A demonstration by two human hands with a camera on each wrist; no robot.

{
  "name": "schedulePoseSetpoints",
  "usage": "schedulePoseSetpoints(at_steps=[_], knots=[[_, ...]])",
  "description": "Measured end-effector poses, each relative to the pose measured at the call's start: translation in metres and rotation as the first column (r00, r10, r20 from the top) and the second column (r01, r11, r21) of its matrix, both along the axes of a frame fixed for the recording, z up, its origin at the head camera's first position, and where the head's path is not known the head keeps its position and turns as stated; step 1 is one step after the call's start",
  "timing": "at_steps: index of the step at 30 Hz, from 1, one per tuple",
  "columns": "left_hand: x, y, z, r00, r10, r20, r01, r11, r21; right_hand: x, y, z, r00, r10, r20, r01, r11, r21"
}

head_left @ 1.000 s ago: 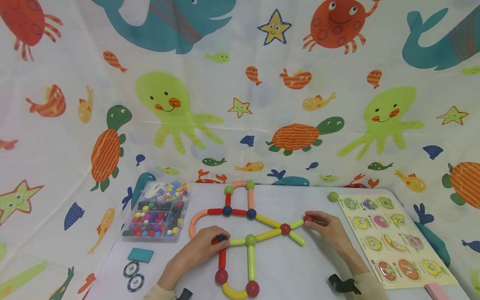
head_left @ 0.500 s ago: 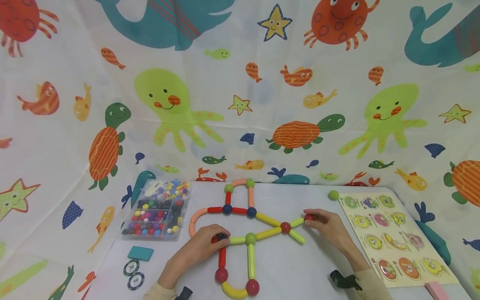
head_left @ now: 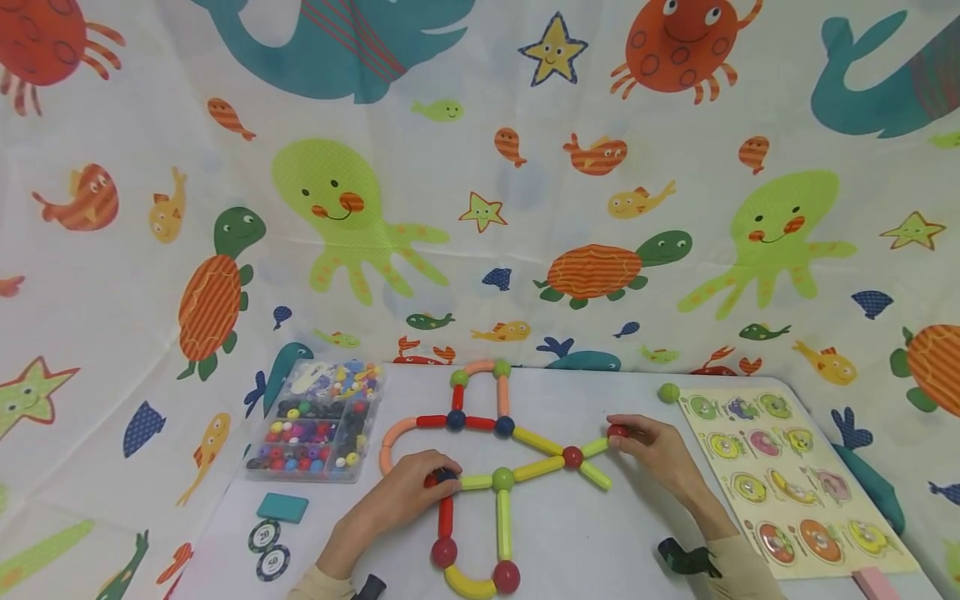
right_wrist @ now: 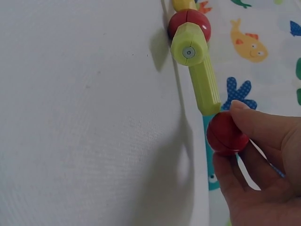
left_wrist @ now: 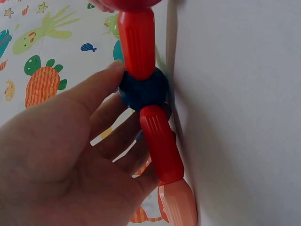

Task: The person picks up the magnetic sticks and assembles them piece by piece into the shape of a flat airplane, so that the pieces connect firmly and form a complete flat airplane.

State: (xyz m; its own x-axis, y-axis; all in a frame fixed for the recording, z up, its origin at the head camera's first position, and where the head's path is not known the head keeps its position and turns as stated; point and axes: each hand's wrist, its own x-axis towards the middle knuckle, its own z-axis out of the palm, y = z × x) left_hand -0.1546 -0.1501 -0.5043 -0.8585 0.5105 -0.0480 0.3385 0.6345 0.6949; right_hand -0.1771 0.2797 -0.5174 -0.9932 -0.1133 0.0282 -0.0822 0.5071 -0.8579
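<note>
A clear bead box (head_left: 315, 433) sits near the tabletop's left edge, a teal card (head_left: 282, 507) and two poker chips (head_left: 266, 550) before it. A peg puzzle board (head_left: 787, 475) lies along the right edge.

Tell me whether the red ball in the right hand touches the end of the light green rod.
Touching. The right wrist view shows the red ball, pinched by the right hand, pressed against the light green rod end with no gap.

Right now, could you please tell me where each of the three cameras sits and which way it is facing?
Head: worn on the head, looking forward and down at the white table; both forearms show.
Left wrist: on that wrist, close on the left hand gripping a dark blue ball between red rods.
Right wrist: on that wrist, facing the right hand pinching a red ball against a lime-green rod.
Shared: the head view shows both balls too.
</note>
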Motion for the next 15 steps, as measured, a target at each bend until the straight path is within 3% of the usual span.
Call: schedulePoseSetpoints(at_steps=[15], knots=[[0.0007, 0.0013, 0.0011, 1.000, 0.005, 0.001, -0.005, 1.000, -0.002, -0.0002, 0.0005, -0.0088, 0.996, -0.063, 0.056, 0.059, 0.996, 0.064]])
